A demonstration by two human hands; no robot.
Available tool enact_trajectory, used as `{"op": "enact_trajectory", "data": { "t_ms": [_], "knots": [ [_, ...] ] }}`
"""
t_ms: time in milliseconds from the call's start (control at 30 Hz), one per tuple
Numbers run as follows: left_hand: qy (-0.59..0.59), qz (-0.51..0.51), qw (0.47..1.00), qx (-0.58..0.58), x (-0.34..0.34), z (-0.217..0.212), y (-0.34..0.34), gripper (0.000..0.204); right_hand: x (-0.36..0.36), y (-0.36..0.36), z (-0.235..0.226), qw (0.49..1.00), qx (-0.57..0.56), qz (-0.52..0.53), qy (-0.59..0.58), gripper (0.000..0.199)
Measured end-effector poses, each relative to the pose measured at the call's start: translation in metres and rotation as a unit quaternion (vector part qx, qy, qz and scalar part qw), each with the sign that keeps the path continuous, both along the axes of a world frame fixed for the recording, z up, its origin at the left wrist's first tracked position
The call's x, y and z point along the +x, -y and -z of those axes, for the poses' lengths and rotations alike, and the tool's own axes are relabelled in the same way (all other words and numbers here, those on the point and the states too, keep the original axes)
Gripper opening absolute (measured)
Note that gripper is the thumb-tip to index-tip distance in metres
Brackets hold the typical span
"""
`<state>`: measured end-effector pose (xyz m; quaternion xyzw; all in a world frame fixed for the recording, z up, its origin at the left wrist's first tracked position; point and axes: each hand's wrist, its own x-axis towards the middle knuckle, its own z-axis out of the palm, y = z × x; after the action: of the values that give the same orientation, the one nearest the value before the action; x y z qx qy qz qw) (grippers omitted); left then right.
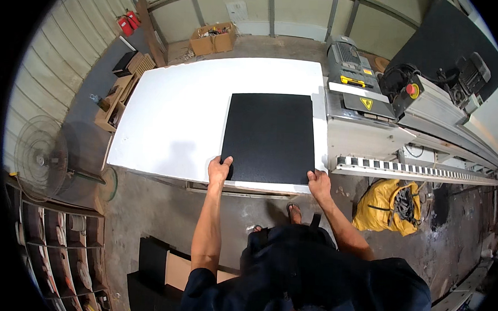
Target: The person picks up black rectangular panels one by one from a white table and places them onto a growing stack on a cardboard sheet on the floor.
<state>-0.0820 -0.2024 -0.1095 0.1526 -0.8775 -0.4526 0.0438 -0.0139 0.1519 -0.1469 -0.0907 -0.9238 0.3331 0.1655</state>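
A black, nearly square board (270, 137) lies flat on a large white-topped table (168, 107), toward its right end. My left hand (219, 170) grips the board's near left corner, thumb on top and the other fingers hidden along the edge. At the near right corner, my right hand (319, 184) holds the same board with its thumb over the edge. Both forearms reach up from below, and the board's near edge runs close to the table's front edge.
Right of the table stands a machine with a motor (345, 53), a red stop button (412, 90) and a long roller rail (415, 171). A yellow sack (375, 207) sits on the floor below it. At left are a fan (40, 158) and shelving (61, 255); black panels (149, 284) lie near my left.
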Motion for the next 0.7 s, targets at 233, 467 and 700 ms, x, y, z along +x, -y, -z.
{"op": "enact_trajectory", "data": {
  "t_ms": [233,467,700],
  "knots": [
    [0.022,0.006,1.000,0.018,-0.003,0.001,-0.005,0.039,-0.001,-0.017,-0.006,0.980,-0.137,-0.009,0.142,0.040],
    [-0.019,-0.029,0.995,-0.094,0.000,0.027,0.000,0.050,-0.001,-0.017,-0.008,0.957,-0.259,-0.029,0.125,0.039],
    [-0.053,-0.095,0.977,-0.184,0.012,0.003,-0.030,0.045,-0.002,-0.022,-0.010,0.948,-0.288,-0.054,0.123,0.035]
  ]
}}
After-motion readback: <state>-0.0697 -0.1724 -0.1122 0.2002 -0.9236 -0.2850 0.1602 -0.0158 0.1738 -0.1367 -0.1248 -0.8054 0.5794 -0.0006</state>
